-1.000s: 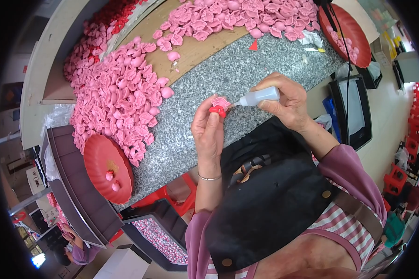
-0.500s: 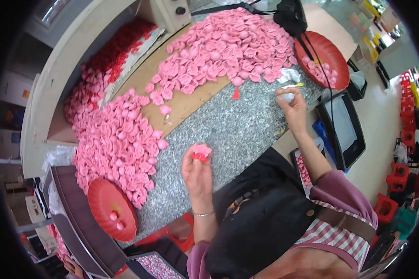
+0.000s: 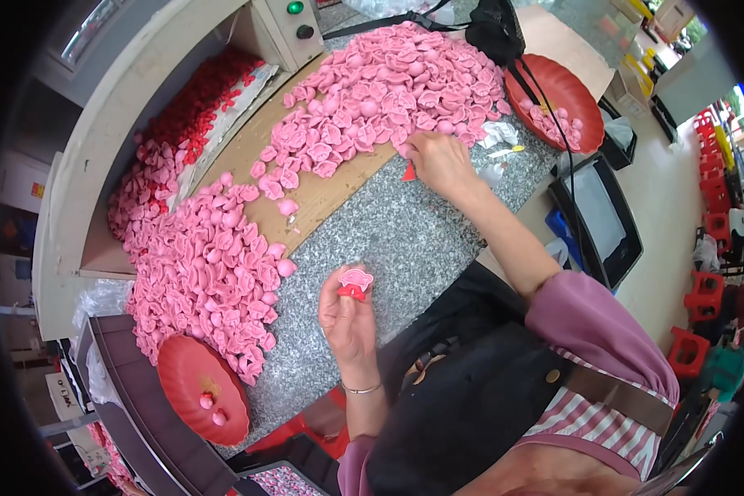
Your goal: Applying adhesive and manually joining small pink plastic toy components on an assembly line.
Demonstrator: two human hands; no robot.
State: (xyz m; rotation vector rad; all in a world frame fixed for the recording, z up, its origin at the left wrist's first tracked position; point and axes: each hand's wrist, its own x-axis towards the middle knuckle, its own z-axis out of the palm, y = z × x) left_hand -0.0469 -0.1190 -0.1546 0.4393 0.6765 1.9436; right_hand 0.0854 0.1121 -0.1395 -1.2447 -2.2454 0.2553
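My left hand [image 3: 349, 318] holds up a small cupped pink piece [image 3: 355, 279] with a red part [image 3: 353, 293] against it, pinched between thumb and fingers over the grey speckled table. My right hand [image 3: 442, 163] reaches to the near edge of the large pile of cupped pink pieces [image 3: 388, 99]. Its fingers are pinched together, just above a small red pointed piece [image 3: 409, 172], and they hide what lies between them. Beside that hand, a small whitish translucent bottle [image 3: 492, 173] lies on the table, near crumpled white paper [image 3: 499, 133].
A second pink pile [image 3: 202, 281] spreads at the left, in front of a machine opening holding red pieces [image 3: 190, 107]. Scalloped red bowls [image 3: 231, 397] stand at the near left and far right [image 3: 591, 103]. A black cable [image 3: 572, 198] hangs at the right, by a black bin [image 3: 628, 240].
My right hand has put down the whitish bottle and moved left to the pile's near edge. My left hand still holds the pink and red pieces, now turned slightly.
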